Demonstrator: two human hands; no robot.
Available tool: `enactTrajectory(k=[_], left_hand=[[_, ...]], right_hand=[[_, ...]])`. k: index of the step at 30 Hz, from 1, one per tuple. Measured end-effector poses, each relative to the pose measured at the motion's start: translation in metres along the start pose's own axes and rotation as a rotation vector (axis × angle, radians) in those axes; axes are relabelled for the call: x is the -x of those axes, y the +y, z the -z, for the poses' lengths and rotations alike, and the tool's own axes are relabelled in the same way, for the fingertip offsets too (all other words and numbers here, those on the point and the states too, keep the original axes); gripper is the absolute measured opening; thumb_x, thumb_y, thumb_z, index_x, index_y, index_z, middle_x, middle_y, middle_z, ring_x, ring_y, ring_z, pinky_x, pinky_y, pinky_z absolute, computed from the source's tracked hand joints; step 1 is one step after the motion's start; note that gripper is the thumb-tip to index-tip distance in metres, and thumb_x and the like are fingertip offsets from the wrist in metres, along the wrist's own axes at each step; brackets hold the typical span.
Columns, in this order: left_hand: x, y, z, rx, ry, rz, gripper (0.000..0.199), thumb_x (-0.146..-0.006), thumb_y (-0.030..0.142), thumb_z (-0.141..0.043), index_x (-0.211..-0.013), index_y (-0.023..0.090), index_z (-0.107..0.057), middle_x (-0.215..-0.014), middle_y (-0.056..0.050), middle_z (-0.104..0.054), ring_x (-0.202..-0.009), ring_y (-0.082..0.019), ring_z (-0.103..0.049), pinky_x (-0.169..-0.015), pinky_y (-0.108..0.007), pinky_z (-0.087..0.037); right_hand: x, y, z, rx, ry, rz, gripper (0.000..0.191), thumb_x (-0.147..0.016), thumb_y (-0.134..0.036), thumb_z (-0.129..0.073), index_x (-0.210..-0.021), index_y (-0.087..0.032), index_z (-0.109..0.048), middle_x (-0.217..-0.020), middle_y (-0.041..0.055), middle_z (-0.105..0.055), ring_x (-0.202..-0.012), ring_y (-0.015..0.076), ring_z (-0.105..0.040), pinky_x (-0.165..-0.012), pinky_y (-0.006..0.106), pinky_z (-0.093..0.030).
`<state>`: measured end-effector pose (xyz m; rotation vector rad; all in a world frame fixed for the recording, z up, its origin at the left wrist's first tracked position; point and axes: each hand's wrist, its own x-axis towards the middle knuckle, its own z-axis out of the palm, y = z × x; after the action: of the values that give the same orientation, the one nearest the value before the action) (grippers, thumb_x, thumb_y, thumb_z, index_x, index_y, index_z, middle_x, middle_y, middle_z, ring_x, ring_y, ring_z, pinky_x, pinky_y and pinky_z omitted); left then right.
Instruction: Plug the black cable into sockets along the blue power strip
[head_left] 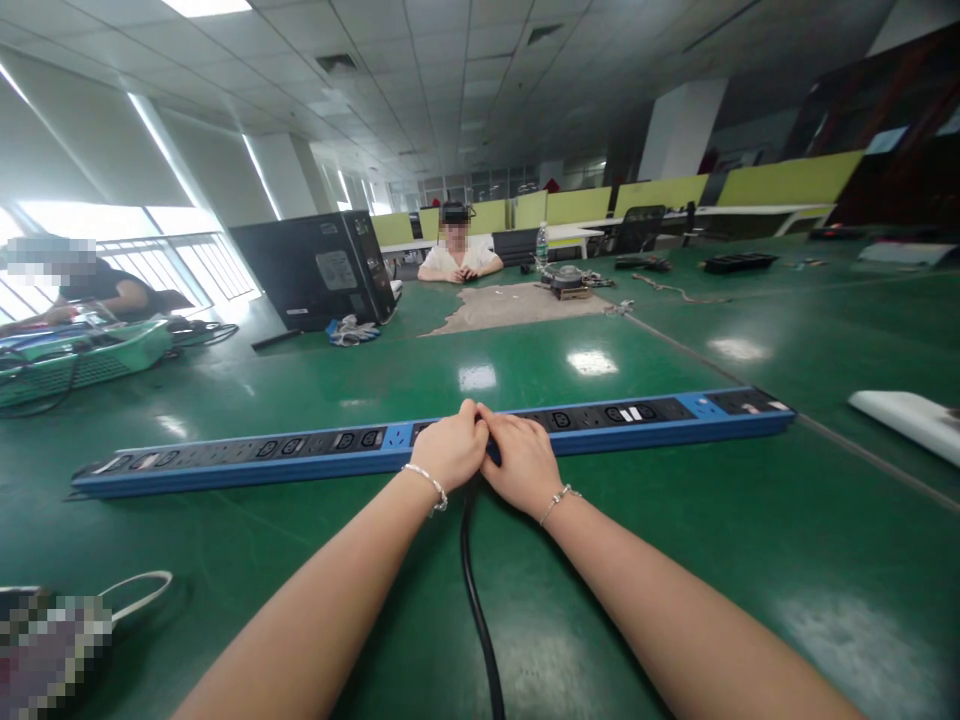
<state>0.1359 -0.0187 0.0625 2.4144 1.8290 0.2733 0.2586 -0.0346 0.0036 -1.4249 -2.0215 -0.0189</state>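
A long blue-and-black power strip (pixel 292 458) lies across the green table, its row of sockets facing up. My left hand (pixel 452 442) is closed at the strip's middle, fingers curled in toward the right. Against it, my right hand (pixel 525 460) is also closed, with its fingers bent over the same spot. Fingertips of the two hands meet above the strip. A black cable (pixel 474 590) runs from beneath them to the near table edge. Whatever is between the fingers, and the cable's upper end, is hidden by the hands.
A black computer case (pixel 315 270) stands back left beside gloves (pixel 352 330). Far left is a green basket (pixel 112 358). A white object (pixel 911 420) lies at right. A person (pixel 459 250) sits opposite; another person (pixel 112 285) is at left. A bottle (pixel 541 245) stands far back.
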Motion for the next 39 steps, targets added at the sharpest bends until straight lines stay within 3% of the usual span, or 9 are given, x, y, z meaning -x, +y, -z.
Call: enactTrajectory(k=[3, 7, 11, 15, 21, 26, 35, 39], left_hand=[[0.001, -0.016, -0.004, 0.027, 0.034, -0.105, 0.032, -0.091, 0.029, -0.023, -0.104, 0.02, -0.051, -0.088, -0.008, -0.068, -0.083, -0.021, -0.063, -0.072, -0.032, -0.045], [0.001, -0.036, -0.023, 0.049, 0.241, -0.282, 0.035, -0.088, 0.021, -0.032, -0.117, 0.022, -0.051, -0.105, -0.006, -0.063, -0.096, -0.019, -0.056, -0.087, -0.031, -0.041], [0.0, -0.042, -0.042, 0.037, 0.396, -0.262, 0.044, -0.083, 0.017, -0.04, -0.127, 0.018, -0.045, -0.121, -0.009, -0.057, -0.11, -0.021, -0.051, -0.096, -0.033, -0.038], [-0.001, -0.041, -0.049, -0.009, 0.48, -0.219, 0.04, -0.085, 0.02, -0.039, -0.123, 0.012, -0.047, -0.12, -0.012, -0.059, -0.11, -0.023, -0.054, -0.095, -0.037, -0.039], [0.0, -0.046, -0.049, -0.071, 0.48, -0.23, 0.029, -0.088, 0.025, -0.038, -0.106, 0.015, -0.059, -0.113, -0.011, -0.064, -0.107, -0.025, -0.056, -0.093, -0.04, -0.04], [0.001, -0.048, -0.051, -0.061, 0.491, -0.252, 0.031, -0.09, 0.027, -0.035, -0.106, 0.016, -0.059, -0.116, -0.011, -0.063, -0.109, -0.024, -0.055, -0.094, -0.04, -0.038], [0.005, -0.05, -0.049, -0.065, 0.457, -0.284, 0.04, -0.089, 0.036, -0.036, -0.114, 0.014, -0.057, -0.124, -0.013, -0.058, -0.114, -0.026, -0.052, -0.098, -0.041, -0.034], [0.006, -0.051, -0.048, -0.08, 0.431, -0.296, 0.043, -0.087, 0.036, -0.037, -0.119, 0.013, -0.054, -0.127, -0.013, -0.056, -0.117, -0.027, -0.049, -0.099, -0.042, -0.033]], right_hand=[[-0.001, -0.002, 0.001, 0.011, 0.02, -0.019, 0.051, -0.083, -0.032, -0.047, -0.133, -0.022, -0.044, -0.121, 0.0049, -0.061, -0.114, 0.0173, -0.049, -0.099, 0.033, -0.028], [-0.003, -0.005, -0.004, 0.045, 0.045, -0.034, 0.047, -0.083, -0.038, -0.049, -0.126, -0.018, -0.051, -0.116, 0.0071, -0.063, -0.113, 0.0181, -0.05, -0.098, 0.033, -0.028], [-0.004, -0.008, -0.008, 0.083, 0.087, -0.044, 0.046, -0.084, -0.036, -0.049, -0.127, -0.02, -0.049, -0.113, 0.0065, -0.064, -0.11, 0.018, -0.051, -0.095, 0.033, -0.029], [-0.005, -0.01, -0.007, 0.129, 0.085, 0.006, 0.039, -0.086, -0.033, -0.047, -0.125, -0.027, -0.051, -0.112, 0.0024, -0.065, -0.109, 0.0182, -0.052, -0.092, 0.033, -0.03], [-0.018, -0.019, -0.008, 0.248, 0.082, -0.035, 0.031, -0.089, -0.035, -0.042, -0.111, -0.021, -0.059, -0.103, 0.0046, -0.068, -0.094, 0.0186, -0.059, -0.078, 0.03, -0.036], [-0.027, -0.026, -0.009, 0.312, 0.054, -0.101, 0.026, -0.09, -0.031, -0.039, -0.102, -0.021, -0.061, -0.09, 0.004, -0.07, -0.082, 0.0181, -0.062, -0.069, 0.028, -0.038], [-0.016, -0.022, -0.019, 0.246, 0.123, -0.088, 0.036, -0.091, -0.03, -0.038, -0.118, -0.014, -0.055, -0.114, 0.0099, -0.065, -0.105, 0.0197, -0.058, -0.091, 0.031, -0.038], [-0.016, -0.019, -0.026, 0.227, 0.18, -0.139, 0.036, -0.09, -0.033, -0.039, -0.113, -0.013, -0.059, -0.114, 0.0094, -0.065, -0.115, 0.0226, -0.053, -0.099, 0.036, -0.033]])
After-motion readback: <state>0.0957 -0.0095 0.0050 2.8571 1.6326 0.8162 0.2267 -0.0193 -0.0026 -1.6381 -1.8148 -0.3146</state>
